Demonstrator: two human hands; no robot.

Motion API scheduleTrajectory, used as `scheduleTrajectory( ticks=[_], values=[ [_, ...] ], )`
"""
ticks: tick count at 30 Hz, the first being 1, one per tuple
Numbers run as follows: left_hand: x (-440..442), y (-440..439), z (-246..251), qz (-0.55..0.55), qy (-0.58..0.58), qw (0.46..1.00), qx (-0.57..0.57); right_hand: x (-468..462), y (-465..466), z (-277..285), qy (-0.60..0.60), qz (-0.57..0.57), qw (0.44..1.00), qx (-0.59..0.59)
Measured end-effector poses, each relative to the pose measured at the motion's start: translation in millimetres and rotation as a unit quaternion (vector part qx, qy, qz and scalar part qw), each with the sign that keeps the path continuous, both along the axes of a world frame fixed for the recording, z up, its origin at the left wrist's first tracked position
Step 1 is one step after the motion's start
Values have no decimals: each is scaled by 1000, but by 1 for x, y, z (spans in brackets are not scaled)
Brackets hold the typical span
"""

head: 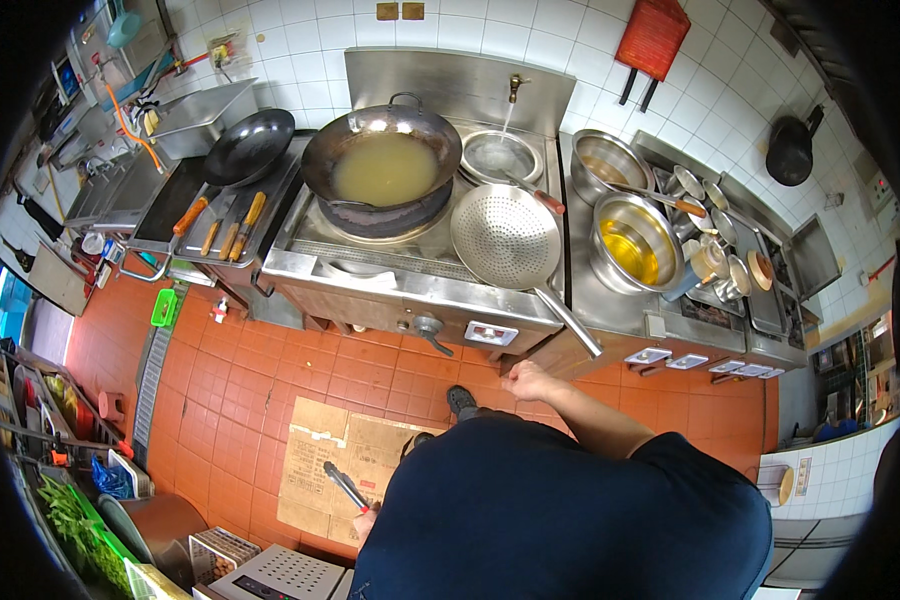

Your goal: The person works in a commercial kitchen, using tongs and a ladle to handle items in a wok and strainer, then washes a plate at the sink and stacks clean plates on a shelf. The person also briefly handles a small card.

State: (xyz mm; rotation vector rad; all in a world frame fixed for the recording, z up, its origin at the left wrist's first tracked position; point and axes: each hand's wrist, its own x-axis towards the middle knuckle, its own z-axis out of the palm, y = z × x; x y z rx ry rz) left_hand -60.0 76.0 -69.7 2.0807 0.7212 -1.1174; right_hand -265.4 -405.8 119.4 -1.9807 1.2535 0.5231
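My left hand (366,523) is low beside my body, partly hidden by my dark shirt. It grips metal tongs (342,484) with a red part near the hand. My right hand (529,381) is in front of the stove, fingers curled, with nothing visible in it. Just beyond it ends the tubular handle of a large perforated wok strainer (505,236), which rests on the stove's front right. To its left, a big two-handled wok (322,150) on the burner ring contains cloudy yellowish liquid (385,169). Water runs from a tap (515,88) into a round basin (501,159).
Right of the stove are a steel bowl of yellow oil (634,251), another steel bowl (596,142) and several small pots. At left, an empty black wok (250,146) and wooden-handled tools (247,225) lie on trays. Flattened cardboard (307,480) covers some red floor tiles. Crates and vegetables (75,517) stand lower left.
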Motion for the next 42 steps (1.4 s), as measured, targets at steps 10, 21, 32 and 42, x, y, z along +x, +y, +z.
scheduleTrajectory(
  ticks=[10,21,32,42],
  values=[
    [-1,-1,-1,-4,-8,1000,5,5,-9,18,-51,-35,998,-20],
    [-10,10,-21,31,-12,999,-24,61,-130,132,-323,-145,931,-84],
    [-16,-127,130,12,-95,971,219,101,-410,174,-368,-126,884,-260],
    [2,-237,171,-28,-207,976,62,167,-611,172,-188,-131,880,-415]
  ],
)
